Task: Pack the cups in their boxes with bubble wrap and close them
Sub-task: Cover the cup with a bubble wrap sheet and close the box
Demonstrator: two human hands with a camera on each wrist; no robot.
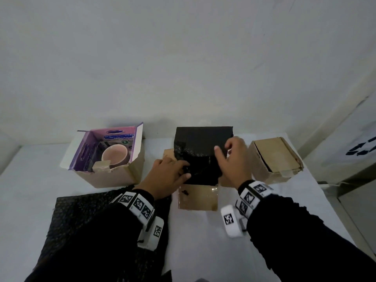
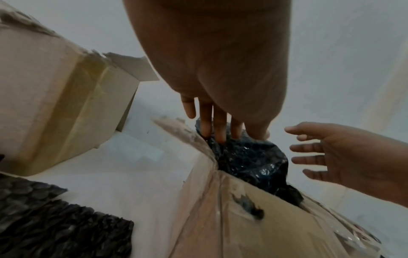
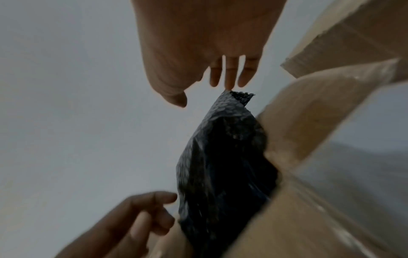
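Observation:
An open brown box point(image 1: 198, 197) stands at the table's middle with black bubble wrap point(image 1: 199, 143) rising out of it. What the wrap covers is hidden. My left hand point(image 1: 183, 171) presses straight fingers point(image 2: 218, 132) into the wrap's left side, by the box wall point(image 2: 232, 218). My right hand point(image 1: 223, 153) hovers over the wrap's right part with fingers spread; its fingertips point(image 3: 229, 83) reach the wrap's top edge point(image 3: 236, 97). A pink cup point(image 1: 115, 155) sits unwrapped in a purple-lined open box point(image 1: 114, 176) on the left.
A closed brown box point(image 1: 276, 157) lies at the right. A spare sheet of black bubble wrap point(image 1: 85, 216) is spread on the white table point(image 1: 30, 190) at the front left, partly under my left sleeve. A wall stands close behind the boxes.

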